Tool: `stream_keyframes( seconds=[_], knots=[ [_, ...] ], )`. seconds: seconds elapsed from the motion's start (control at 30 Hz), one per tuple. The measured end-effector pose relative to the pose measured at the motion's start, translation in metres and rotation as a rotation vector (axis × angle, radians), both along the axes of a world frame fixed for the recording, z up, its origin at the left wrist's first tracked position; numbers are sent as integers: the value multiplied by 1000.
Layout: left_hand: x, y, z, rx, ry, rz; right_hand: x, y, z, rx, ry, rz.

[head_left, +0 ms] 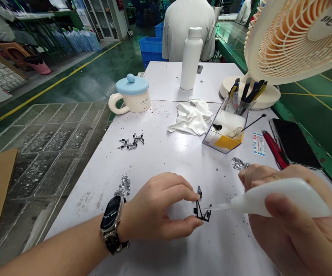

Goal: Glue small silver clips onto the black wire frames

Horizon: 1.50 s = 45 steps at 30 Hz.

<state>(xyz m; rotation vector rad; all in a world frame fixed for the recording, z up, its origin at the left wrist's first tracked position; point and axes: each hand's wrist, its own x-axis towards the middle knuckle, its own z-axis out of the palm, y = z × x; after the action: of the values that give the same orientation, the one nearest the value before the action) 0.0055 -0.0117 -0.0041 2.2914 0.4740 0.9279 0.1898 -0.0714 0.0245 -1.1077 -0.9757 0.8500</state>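
1. Left hand [154,209] extends rightward from near left, thumb and forefinger pinching small black bracket [203,218] at near center.
2. Right hand [304,230], near right, grasps white squeeze bottle [295,193], nozzle [222,207] pointing left at bracket.

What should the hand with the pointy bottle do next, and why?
Perhaps the right hand should gently squeeze the bottle: its thin tip seems to be right at the black part, which the left hand holds between thumb and finger.

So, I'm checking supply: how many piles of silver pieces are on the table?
2: one pile beside the watch, the other just beyond the right hand. More may be hidden.
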Motion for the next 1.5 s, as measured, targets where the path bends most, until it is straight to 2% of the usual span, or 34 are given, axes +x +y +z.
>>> stream_keyframes(
  seconds=[0.53,0.7,0.9,1.5],
  knots=[
    [0,1,-1,-8,-2,-4,1,-1,-1,-16,-32,-4],
    [0,2,0,-10,-27,11,9,-1,2,-72,4,-62],
    [0,3,0,-2,-69,47,20,-1,5,-72,-34,-99],
    [-1,3,0,-10,-62,50,13,0,3,-38,-45,-95]
  ],
)
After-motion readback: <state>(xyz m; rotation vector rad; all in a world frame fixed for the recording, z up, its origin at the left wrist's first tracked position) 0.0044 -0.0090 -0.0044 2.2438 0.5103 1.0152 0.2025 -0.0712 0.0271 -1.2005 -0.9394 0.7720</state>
